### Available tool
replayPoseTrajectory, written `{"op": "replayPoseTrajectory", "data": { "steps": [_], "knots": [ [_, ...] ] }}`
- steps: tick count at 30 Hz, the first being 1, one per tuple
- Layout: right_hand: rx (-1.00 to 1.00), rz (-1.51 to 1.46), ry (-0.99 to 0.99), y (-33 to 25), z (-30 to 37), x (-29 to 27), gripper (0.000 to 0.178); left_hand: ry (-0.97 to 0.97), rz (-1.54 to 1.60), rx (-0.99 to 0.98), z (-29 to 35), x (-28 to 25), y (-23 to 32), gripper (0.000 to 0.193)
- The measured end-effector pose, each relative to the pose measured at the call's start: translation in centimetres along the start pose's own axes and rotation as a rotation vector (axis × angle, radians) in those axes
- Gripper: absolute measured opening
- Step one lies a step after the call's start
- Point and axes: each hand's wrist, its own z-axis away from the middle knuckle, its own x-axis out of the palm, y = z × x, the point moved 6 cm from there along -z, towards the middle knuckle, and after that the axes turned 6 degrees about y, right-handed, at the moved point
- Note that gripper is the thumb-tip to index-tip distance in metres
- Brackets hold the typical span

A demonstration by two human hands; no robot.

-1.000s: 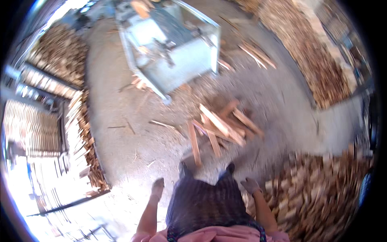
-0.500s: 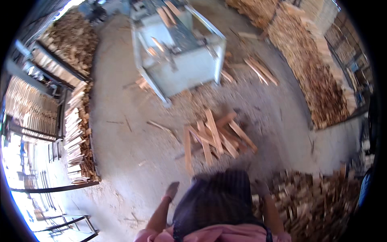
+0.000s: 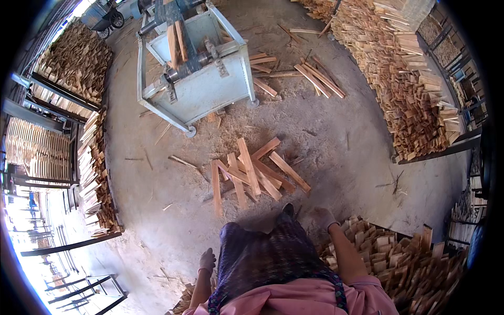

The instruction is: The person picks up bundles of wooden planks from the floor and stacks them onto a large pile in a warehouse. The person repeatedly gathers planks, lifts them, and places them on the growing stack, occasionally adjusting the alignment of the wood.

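Note:
My left hand (image 3: 208, 261) hangs low beside the dark patterned apron (image 3: 252, 252), its fingers loose and holding nothing. My right hand (image 3: 321, 218) reaches forward on the apron's other side, slightly blurred, with its fingers apart and no object in it. Both hands look gloved. Ahead of me on the floor lies a loose, crossed heap of wooden slats (image 3: 249, 168), and neither hand touches it. The right hand is nearer to the heap. It is also close to a large pile of short wood pieces (image 3: 388, 252) at the lower right.
A pale metal machine frame (image 3: 210, 97) with a conveyor belt stands beyond the heap, two slats (image 3: 177, 44) on it. More loose slats (image 3: 320, 79) lie right of it. Tall wood stacks (image 3: 388, 68) line the right; others (image 3: 79, 63) line the left. A wheeled cart (image 3: 102, 18) stands far left.
The view has shifted, so the machine and slat heap appear farther left. My right hand has come forward, away from the apron; my left hand sits lower. No slat has been picked up.

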Motion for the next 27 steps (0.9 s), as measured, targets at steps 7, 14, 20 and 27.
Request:
{"op": "replayPoseTrajectory", "data": {
  "steps": [7, 14, 20, 27],
  "knots": [
    [-0.545, 0.781, 0.019, 2.6, 0.2, -12.8, 0.066, -0.059, -0.408, 0.608, 1.5, 12.4, 9.5, 0.040],
    [-0.249, 0.733, -0.187, 9.3, 2.7, -12.9, 0.045, -0.102, -0.202, 0.424, 4.8, 19.7, 16.2, 0.032],
    [-0.331, 0.675, -0.397, 18.7, -1.8, -13.2, 0.034, 0.055, 0.038, 0.288, 7.3, 25.9, 12.9, 0.044],
    [-0.670, 0.478, 0.143, 18.8, -17.0, -35.4, 0.032, 0.115, -0.117, 0.304, 15.7, 34.8, 6.5, 0.047]
  ]
}}
